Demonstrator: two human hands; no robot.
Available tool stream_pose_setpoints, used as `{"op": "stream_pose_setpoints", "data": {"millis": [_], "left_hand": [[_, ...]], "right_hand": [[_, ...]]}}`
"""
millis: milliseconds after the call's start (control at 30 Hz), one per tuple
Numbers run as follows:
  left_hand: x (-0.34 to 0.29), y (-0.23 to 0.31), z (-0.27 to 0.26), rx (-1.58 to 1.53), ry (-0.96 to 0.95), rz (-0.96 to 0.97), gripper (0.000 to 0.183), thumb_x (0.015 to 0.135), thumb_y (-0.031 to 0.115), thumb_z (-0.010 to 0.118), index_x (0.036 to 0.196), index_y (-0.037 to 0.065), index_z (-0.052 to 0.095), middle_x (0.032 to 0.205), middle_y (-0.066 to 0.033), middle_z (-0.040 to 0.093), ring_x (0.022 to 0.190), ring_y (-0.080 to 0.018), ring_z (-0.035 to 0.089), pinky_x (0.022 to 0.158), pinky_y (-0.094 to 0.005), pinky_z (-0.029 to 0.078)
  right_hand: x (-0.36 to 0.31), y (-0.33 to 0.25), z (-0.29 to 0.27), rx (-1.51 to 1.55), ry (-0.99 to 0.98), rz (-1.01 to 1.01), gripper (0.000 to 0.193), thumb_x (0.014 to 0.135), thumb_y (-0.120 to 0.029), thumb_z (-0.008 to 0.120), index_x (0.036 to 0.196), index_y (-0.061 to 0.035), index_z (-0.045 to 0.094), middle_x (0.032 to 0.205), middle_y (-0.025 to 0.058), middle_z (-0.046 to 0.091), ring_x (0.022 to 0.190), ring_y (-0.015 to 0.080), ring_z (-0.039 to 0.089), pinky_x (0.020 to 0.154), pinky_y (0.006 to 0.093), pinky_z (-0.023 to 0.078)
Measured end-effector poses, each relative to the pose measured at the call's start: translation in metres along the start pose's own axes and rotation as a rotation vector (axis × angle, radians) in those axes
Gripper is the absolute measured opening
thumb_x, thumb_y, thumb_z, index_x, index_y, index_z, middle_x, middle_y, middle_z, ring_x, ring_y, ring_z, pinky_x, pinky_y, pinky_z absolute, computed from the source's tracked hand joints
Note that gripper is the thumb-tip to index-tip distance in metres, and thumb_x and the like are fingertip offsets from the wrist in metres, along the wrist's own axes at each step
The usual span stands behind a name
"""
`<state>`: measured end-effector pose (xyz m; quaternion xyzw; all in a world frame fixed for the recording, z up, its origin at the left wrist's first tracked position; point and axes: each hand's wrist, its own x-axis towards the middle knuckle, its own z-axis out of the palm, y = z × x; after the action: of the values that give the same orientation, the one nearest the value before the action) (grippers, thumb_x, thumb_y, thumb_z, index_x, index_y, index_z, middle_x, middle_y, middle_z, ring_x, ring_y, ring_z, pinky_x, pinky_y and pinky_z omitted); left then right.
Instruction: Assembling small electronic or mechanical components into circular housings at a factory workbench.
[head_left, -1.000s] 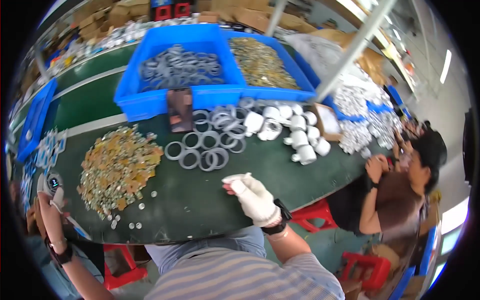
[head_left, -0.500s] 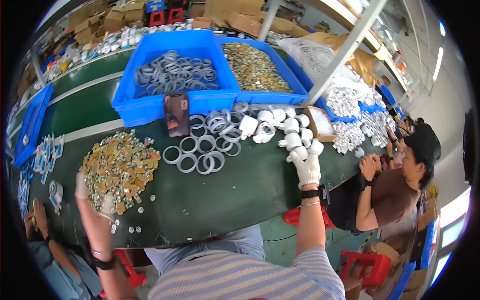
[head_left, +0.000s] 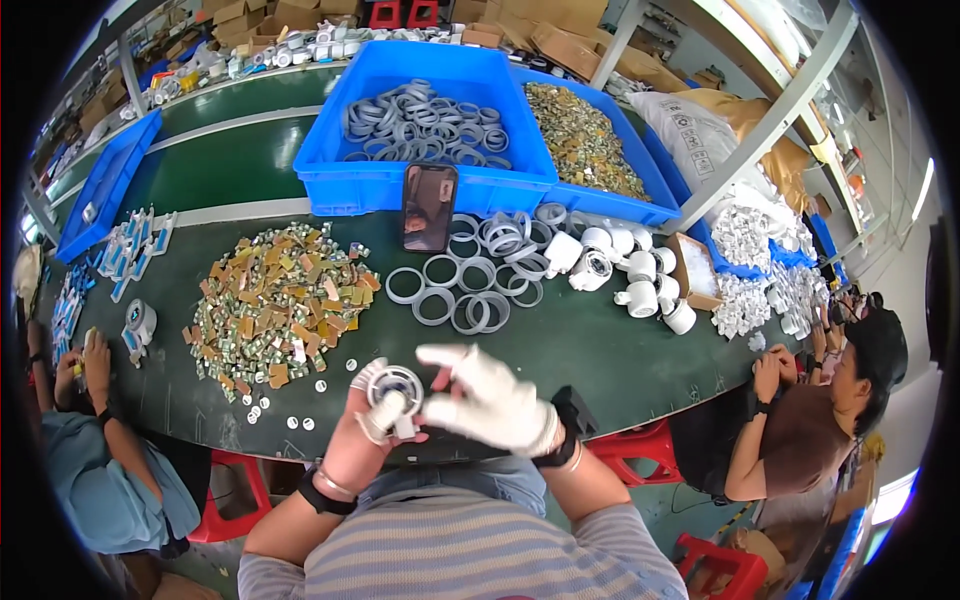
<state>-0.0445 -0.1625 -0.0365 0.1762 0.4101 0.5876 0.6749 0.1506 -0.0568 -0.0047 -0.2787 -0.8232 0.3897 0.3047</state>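
My left hand (head_left: 358, 432), with white glove fabric on its thumb, grips a white round housing (head_left: 396, 382) near the front edge of the table. The housing's open ring side faces up. Just right of it, my right hand (head_left: 490, 402) in a white glove has its fingers apart and holds nothing; it is slightly blurred. Ahead lie several loose grey rings (head_left: 433, 306), and more white housings (head_left: 640, 297) are grouped to their right. A heap of small circuit boards (head_left: 285, 310) lies to the left, with small white discs (head_left: 293, 423) by its near side.
A blue bin (head_left: 330, 190) of grey rings and another blue bin (head_left: 660, 208) of circuit boards stand behind. A phone (head_left: 429, 207) leans on the first bin. Small white parts (head_left: 745, 305) are piled at right. Co-workers sit at left (head_left: 110, 470) and right (head_left: 800, 410).
My right hand has come from the white housings at the right to the front middle. My left hand has left the circuit board heap and now holds a housing. The view has shifted left.
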Motion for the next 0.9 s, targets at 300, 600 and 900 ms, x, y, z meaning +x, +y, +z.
{"op": "stream_pose_setpoints", "data": {"millis": [300,600,900], "left_hand": [[-0.021,0.022,-0.022,0.02,-0.016,0.004,0.057,0.099,0.016,0.07,0.146,0.014,0.038,0.122,-0.01,0.062,0.106,-0.0298,0.07,0.091,-0.0476,0.063],[-0.02,0.045,-0.012,1.154,-0.17,0.417,0.077,0.08,0.012,0.089,0.147,0.015,0.051,0.133,-0.0107,0.065,0.087,-0.0261,0.074,0.076,-0.0354,0.061],[-0.01,0.043,0.009,1.603,-0.379,0.561,0.062,0.078,0.028,0.084,0.137,0.025,0.064,0.108,-0.0086,0.067,0.073,-0.0295,0.071,0.064,-0.0394,0.06]], "right_hand": [[0.044,0.063,0.012,-0.77,0.134,-0.102,0.025,0.087,-0.016,0.078,0.109,-0.0126,0.067,0.098,0.0144,0.067,0.09,0.0359,0.068,0.079,0.0457,0.057],[-0.014,-0.008,-0.032,-0.233,-0.046,-0.067,0.019,0.084,-0.003,0.08,0.097,-0.015,0.074,0.114,0.0077,0.07,0.096,0.027,0.068,0.079,0.0357,0.056],[-0.02,0.005,-0.046,-0.001,-0.266,0.001,0.029,0.088,-0.006,0.08,0.115,-0.0124,0.073,0.132,0.0086,0.067,0.106,0.0227,0.066,0.087,0.0351,0.056]]}}
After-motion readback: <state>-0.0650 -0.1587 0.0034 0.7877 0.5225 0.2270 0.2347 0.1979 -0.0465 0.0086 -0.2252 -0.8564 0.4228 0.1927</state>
